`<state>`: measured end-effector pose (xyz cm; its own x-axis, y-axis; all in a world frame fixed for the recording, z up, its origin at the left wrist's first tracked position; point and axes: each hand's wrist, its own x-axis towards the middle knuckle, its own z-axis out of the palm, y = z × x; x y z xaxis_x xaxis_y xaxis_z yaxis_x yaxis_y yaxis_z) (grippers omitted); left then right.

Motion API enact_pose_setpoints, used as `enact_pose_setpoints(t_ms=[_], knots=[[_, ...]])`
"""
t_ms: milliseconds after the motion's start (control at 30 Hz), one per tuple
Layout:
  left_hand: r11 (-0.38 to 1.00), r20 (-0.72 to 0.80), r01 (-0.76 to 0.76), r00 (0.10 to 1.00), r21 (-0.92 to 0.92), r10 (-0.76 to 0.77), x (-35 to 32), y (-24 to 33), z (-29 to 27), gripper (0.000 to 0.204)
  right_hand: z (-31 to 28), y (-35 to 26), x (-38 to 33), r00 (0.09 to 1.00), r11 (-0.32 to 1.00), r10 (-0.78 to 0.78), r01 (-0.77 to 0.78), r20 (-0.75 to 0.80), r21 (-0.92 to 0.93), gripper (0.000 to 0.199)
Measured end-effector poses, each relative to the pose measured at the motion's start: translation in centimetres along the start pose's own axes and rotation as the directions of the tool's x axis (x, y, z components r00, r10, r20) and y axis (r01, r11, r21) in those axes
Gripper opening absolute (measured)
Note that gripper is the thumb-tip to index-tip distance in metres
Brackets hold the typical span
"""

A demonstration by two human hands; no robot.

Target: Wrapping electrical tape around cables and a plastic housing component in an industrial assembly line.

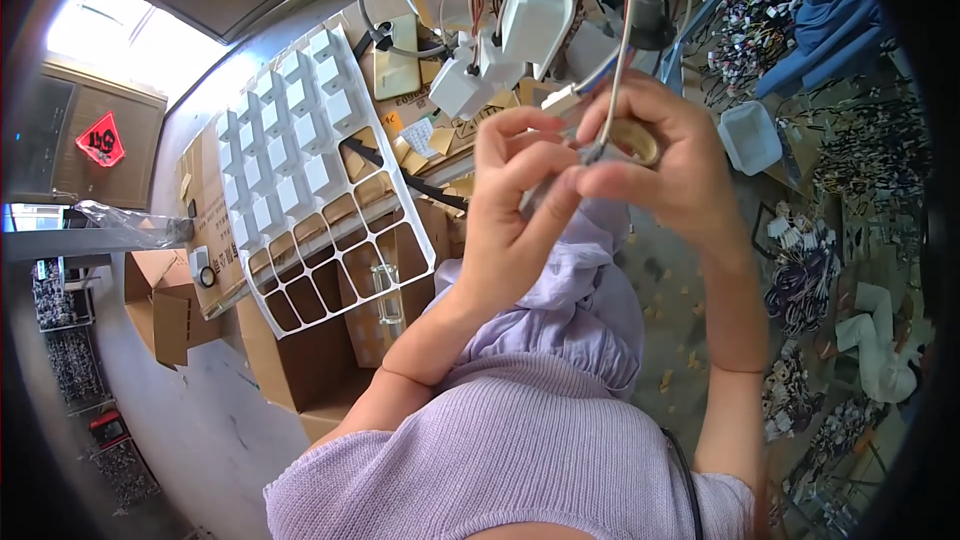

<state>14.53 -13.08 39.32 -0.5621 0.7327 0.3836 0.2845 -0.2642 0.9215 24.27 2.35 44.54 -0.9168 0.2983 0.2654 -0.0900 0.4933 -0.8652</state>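
Note:
My two hands meet in front of my chest, below a hanging bunch of wires. A pale cable (622, 55) runs down between them to a small grey wrapped-looking spot (597, 152). My left hand (515, 205) is closed there, its thumb and fingers pinching the cable. Curled around a yellowish roll of tape (640, 138), my right hand (675, 165) has its thumb at the same spot. A white connector (562, 98) on a wire sits just above my left fingers. The fingers partly hide the join.
White housings (538, 20) hang on wires ahead. At left, a white grid tray (340, 240), partly filled with white square pieces, lies over cardboard boxes (290, 365). A phone (397, 58) lies beyond it. Right: a white basin (750, 137), cable heaps (800, 270) and another person (880, 360).

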Motion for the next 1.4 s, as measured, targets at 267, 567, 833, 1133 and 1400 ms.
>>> enact_pose_setpoints(t_ms=[267, 567, 833, 1133, 1400], knots=[[0.536, 0.421, 0.633, 0.773, -0.559, -0.474, -0.6, 0.6, 0.1, 0.021, 0.8, -0.9, -1.1, 0.995, 0.945, 0.089, -0.067, -0.054, 0.319, 0.025], [0.846, 0.485, 0.435, 0.837, -0.306, -0.255, 0.0, 2.3, -2.7, 0.016, 0.4, -3.8, -3.4, 0.991, 0.957, -0.107, 0.125, 0.081, -0.264, 0.025], [0.790, 0.883, 0.491, 0.450, -0.368, 0.132, 1.4, 2.4, -5.1, 0.017, 1.6, -4.3, -5.0, 0.934, 0.953, -0.158, 0.059, 0.320, 0.298, 0.023], [0.985, 0.622, 0.105, 0.783, -0.134, 0.001, -0.9, 1.6, -3.3, 0.044, -1.6, -2.4, -6.5, 0.929, 0.082, -0.304, 0.248, -0.213, 0.965, 0.043], [0.688, -0.187, -0.083, 0.933, 0.721, 0.308, 5.8, -7.5, -4.5, 0.070, 2.1, 3.0, -6.3, 0.962, 0.026, -0.257, 0.100, -0.090, 0.995, 0.040]])
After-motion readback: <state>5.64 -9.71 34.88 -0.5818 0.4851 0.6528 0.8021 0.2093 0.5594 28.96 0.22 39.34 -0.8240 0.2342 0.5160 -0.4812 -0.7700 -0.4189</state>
